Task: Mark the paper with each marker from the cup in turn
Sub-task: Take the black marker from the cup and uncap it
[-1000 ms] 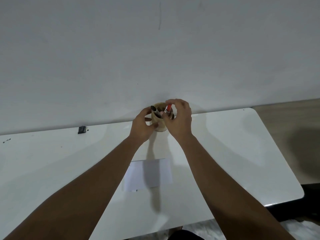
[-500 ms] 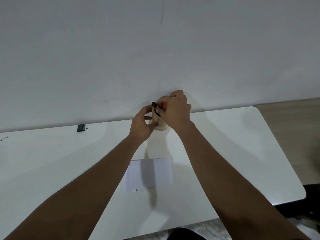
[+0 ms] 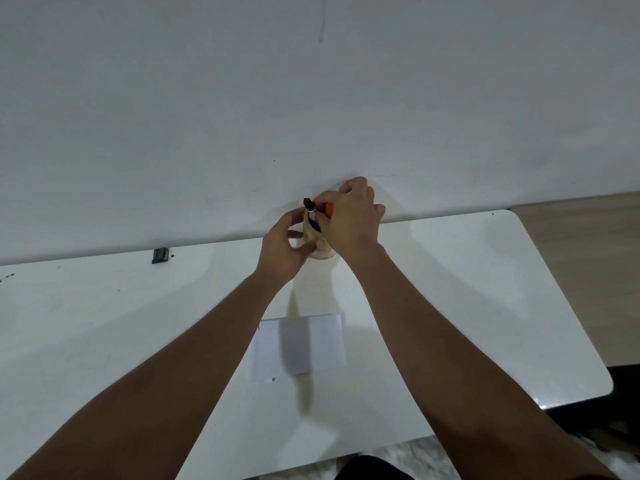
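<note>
A small tan cup [image 3: 321, 252] stands at the far edge of the white table [image 3: 485, 289], against the wall. My left hand [image 3: 285, 249] grips the cup's left side. My right hand [image 3: 349, 218] is over the cup's top, fingers closed on a red marker [image 3: 328, 208] whose end pokes out to the left. A black-capped marker [image 3: 309, 204] sticks up from the cup beside it. A white sheet of paper [image 3: 299, 346] lies flat nearer to me, between my forearms, partly in shadow.
A small black object [image 3: 160, 255] sits at the table's far edge on the left. The white wall rises directly behind the cup. The table's rounded right edge [image 3: 581, 323] borders a wooden floor.
My right hand has closed over the cup's top and lifted slightly with the red marker. The left hand stays on the cup.
</note>
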